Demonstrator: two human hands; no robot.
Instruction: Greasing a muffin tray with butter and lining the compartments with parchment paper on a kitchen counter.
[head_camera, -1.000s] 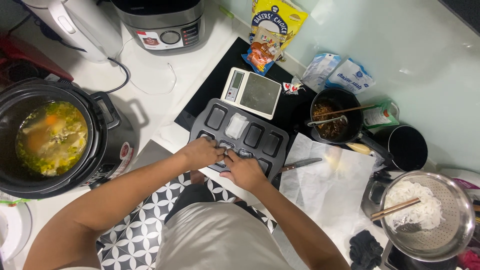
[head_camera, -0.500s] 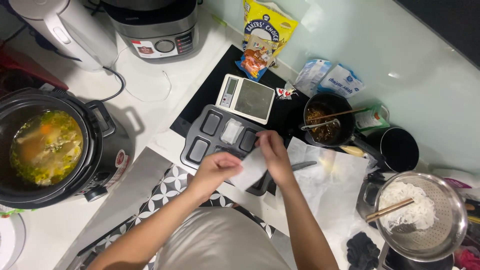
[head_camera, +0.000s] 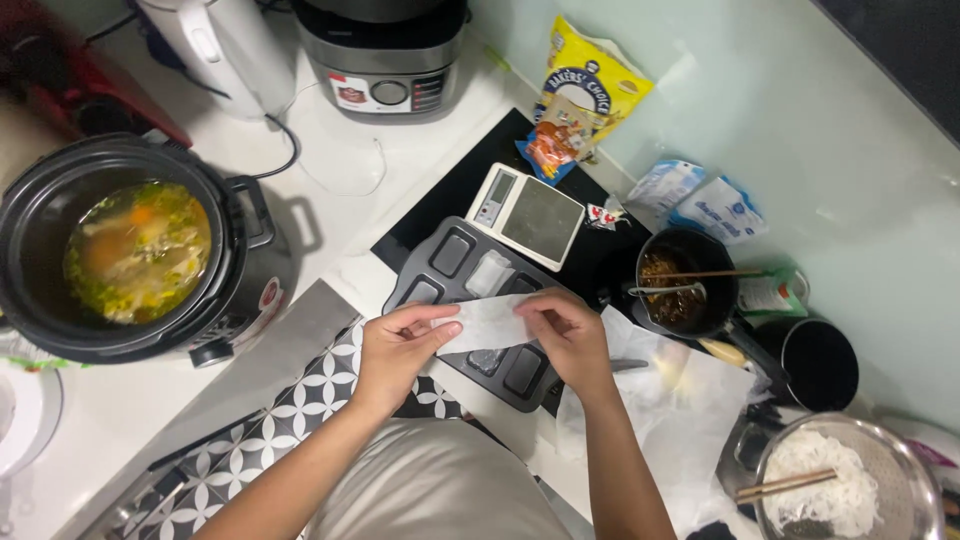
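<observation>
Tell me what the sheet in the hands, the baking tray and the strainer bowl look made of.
Sheet: thin translucent white, probably rice paper or a soft wrapper; it drapes between left hand and right hand. Baking tray: dark matte metal, likely non-stick coated, with pressed rectangular cavities. Strainer bowl: shiny bare steel, apparently perforated.

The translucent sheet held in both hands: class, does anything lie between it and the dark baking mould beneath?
Nothing visible does. The left hand and right hand hold the translucent sheet by its ends directly over the baking mould. Its cavities below look open, though the sheet hides some.
</observation>
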